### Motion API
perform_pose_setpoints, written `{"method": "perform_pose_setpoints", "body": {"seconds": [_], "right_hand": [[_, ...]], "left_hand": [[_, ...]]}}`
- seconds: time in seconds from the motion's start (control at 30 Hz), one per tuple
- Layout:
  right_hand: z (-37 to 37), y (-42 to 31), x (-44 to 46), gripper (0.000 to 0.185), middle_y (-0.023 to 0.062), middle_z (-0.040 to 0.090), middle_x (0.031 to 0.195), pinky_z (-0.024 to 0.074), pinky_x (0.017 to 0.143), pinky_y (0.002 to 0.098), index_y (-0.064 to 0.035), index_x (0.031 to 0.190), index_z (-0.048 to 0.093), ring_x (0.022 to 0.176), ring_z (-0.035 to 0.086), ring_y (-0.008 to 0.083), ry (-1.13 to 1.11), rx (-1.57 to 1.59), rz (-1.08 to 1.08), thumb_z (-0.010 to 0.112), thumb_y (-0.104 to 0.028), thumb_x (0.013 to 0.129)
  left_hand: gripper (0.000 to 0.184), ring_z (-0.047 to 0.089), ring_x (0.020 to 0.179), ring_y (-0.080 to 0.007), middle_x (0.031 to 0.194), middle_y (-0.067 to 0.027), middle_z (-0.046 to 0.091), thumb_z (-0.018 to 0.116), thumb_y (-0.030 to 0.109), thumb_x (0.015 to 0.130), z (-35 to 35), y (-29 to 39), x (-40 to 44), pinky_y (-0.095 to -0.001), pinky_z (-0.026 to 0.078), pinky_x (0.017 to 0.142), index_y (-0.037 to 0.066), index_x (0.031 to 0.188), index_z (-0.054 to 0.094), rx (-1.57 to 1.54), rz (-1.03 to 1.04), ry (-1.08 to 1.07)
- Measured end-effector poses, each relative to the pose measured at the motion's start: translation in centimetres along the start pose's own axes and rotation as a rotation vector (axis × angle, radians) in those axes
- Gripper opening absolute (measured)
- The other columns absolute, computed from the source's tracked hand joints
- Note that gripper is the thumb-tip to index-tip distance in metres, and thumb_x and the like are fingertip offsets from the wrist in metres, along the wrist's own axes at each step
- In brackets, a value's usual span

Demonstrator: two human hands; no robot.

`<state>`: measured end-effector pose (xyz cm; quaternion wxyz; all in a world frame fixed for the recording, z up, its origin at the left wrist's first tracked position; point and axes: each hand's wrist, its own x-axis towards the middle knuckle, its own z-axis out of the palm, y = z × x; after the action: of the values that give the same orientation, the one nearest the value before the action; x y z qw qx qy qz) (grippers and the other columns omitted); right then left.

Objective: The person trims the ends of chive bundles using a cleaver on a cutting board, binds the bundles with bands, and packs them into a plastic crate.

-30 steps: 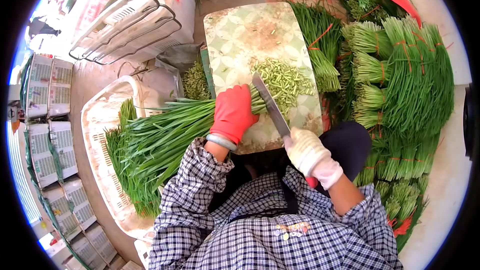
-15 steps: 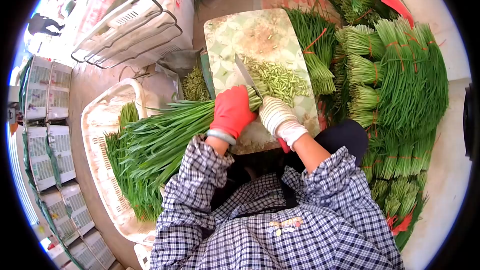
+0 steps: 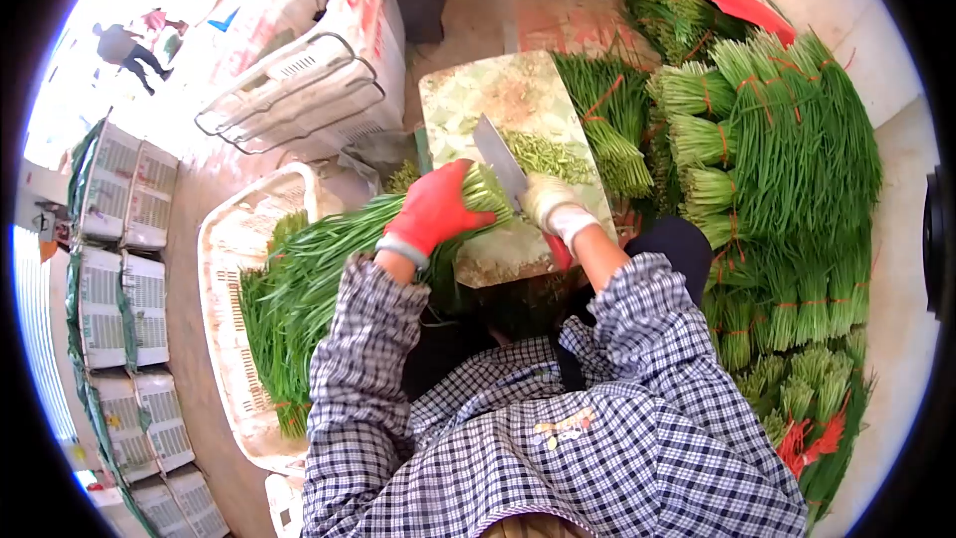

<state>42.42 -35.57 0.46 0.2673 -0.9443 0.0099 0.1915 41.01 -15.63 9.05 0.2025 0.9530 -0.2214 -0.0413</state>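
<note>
My left hand (image 3: 438, 211), in a red glove, grips a bunch of garlic chives (image 3: 339, 244) near its pale cut ends, fingers over it and thumb out to the right. The long leaves trail left over a white plastic basket (image 3: 221, 284). In my right hand (image 3: 551, 203), white-gloved, is the handle of a knife (image 3: 501, 161). Its broad blade slants up and left beside the cut ends. Both hands are over a patterned board (image 3: 460, 100), where chopped stem pieces (image 3: 554, 157) lie beyond the knife.
Tied chive bundles (image 3: 787, 169) are stacked to the right by a pale wall. A large white crate (image 3: 299, 80) with metal handles stands at the upper left. More crates (image 3: 115, 309) line the far left. Another person (image 3: 129, 52) is in the distance.
The view has shifted a little. My left hand has moved left with the chives, its thumb now spread out. The knife blade has come away from the stems and shows its broad face.
</note>
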Motion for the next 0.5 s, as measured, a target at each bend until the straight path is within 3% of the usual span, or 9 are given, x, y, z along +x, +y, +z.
{"method": "perform_pose_setpoints", "body": {"seconds": [0.03, 0.07, 0.1, 0.13, 0.23, 0.33, 0.4, 0.47, 0.5], "right_hand": [[-0.7, -0.4, -1.1, 0.029, 0.0251, 0.066, 0.1, 0.0504, 0.084, 0.0436, -0.0015, 0.102, 0.068, 0.094, 0.063, 0.0395, 0.011, 0.002, -0.028, 0.055, -0.021, 0.086], [-1.6, -0.9, -3.6, 0.032, 0.0236, 0.066, 0.103, 0.0502, 0.084, 0.0431, -0.0015, 0.108, 0.065, 0.094, 0.064, 0.0379, 0.278, 0.085, -0.123, 0.057, -0.022, 0.085], [-2.1, -1.0, -5.1, 0.036, 0.022, 0.065, 0.106, 0.0499, 0.084, 0.0427, -0.0014, 0.113, 0.063, 0.093, 0.064, 0.0363, 0.539, 0.173, -0.222, 0.059, -0.023, 0.085], [-0.7, 0.0, -4.3, 0.044, 0.0162, 0.064, 0.112, 0.0491, 0.086, 0.0423, -0.0029, 0.121, 0.058, 0.092, 0.063, 0.0316, 0.355, 0.422, -0.186, 0.063, -0.026, 0.084], [0.2, -1.6, -6.1, 0.051, 0.0132, 0.062, 0.119, 0.0483, 0.089, 0.0413, -0.0036, 0.127, 0.055, 0.099, 0.062, 0.0268, -0.326, 1.173, -0.181, 0.066, -0.031, 0.085], [-4.6, -6.9, -12.7, 0.071, 0.0133, 0.054, 0.134, 0.0455, 0.099, 0.0416, -0.0038, 0.141, 0.038, 0.116, 0.057, 0.0225, -1.159, 2.077, -0.244, 0.065, -0.043, 0.088], [-3.1, -7.4, -11.3, 0.071, 0.0138, 0.056, 0.131, 0.047, 0.098, 0.0414, -0.0039, 0.14, 0.039, 0.114, 0.059, 0.0234, -1.06, 2.022, -0.285, 0.066, -0.043, 0.087], [-3.0, -7.1, -11.5, 0.071, 0.0142, 0.057, 0.129, 0.0485, 0.097, 0.0411, -0.0039, 0.139, 0.04, 0.111, 0.06, 0.0243, -0.974, 1.951, -0.336, 0.067, -0.043, 0.086], [-4.2, -6.8, -12.3, 0.069, 0.0151, 0.059, 0.126, 0.0506, 0.094, 0.0407, -0.0038, 0.138, 0.042, 0.108, 0.062, 0.0252, -0.783, 1.839, -0.423, 0.068, -0.041, 0.086]], "left_hand": [[0.085, 0.057, 0.109, -0.0361, 0.118, -0.021, 0.06, 0.081, 0.046, 0.063, -2.9, 1.6, -1.1, -0.042, 0.045, 0.094, 0.001, 0.128, 0.049, -0.025, -0.025, 0.009], [0.085, 0.057, 0.109, -0.0361, 0.118, -0.021, 0.06, 0.081, 0.046, 0.063, -5.6, 3.0, -2.5, -0.042, 0.045, 0.094, 0.001, 0.128, 0.049, -0.011, -0.04, 0.036], [0.076, 0.059, 0.107, -0.0347, 0.116, -0.0182, 0.061, 0.079, 0.041, 0.065, -8.2, 4.3, -3.9, -0.0436, 0.046, 0.094, 0.003, 0.125, 0.052, 0.057, 0.133, 0.197], [0.067, 0.06, 0.104, -0.0333, 0.114, -0.0154, 0.062, 0.077, 0.036, 0.068, -10.2, 5.6, -5.3, -0.0452, 0.046, 0.093, 0.005, 0.123, 0.054, 0.13, 0.306, 0.346], [0.059, 0.056, 0.115, -0.0301, 0.121, -0.0121, 0.06, 0.073, 0.025, 0.069, -12.6, 9.0, -8.9, -0.0502, 0.04, 0.102, 0.01, 0.123, 0.055, 0.2, 0.611, 0.534], [0.058, 0.049, 0.125, -0.0313, 0.128, -0.011, 0.057, 0.068, 0.02, 0.069, -12.2, 11.1, -11.7, -0.0537, 0.031, 0.109, 0.011, 0.125, 0.055, 0.534, 0.761, 0.505], [0.066, 0.041, 0.131, -0.038, 0.138, -0.0162, 0.048, 0.072, 0.018, 0.066, -9.0, 8.6, -12.9, -0.0559, 0.026, 0.111, 0.011, 0.128, 0.052, 0.556, 0.739, 0.486], [0.084, 0.033, 0.135, -0.0435, 0.145, -0.0222, 0.037, 0.077, 0.016, 0.063, -5.5, 5.1, -13.7, -0.0565, 0.023, 0.112, 0.01, 0.139, 0.042, 0.347, 0.365, 0.633], [0.099, 0.029, 0.138, -0.0424, 0.148, -0.0258, 0.029, 0.081, 0.016, 0.064, -4.3, 4.5, -14.4, -0.0545, 0.022, 0.113, 0.008, 0.147, 0.029, 0.228, 0.204, 0.66]]}}
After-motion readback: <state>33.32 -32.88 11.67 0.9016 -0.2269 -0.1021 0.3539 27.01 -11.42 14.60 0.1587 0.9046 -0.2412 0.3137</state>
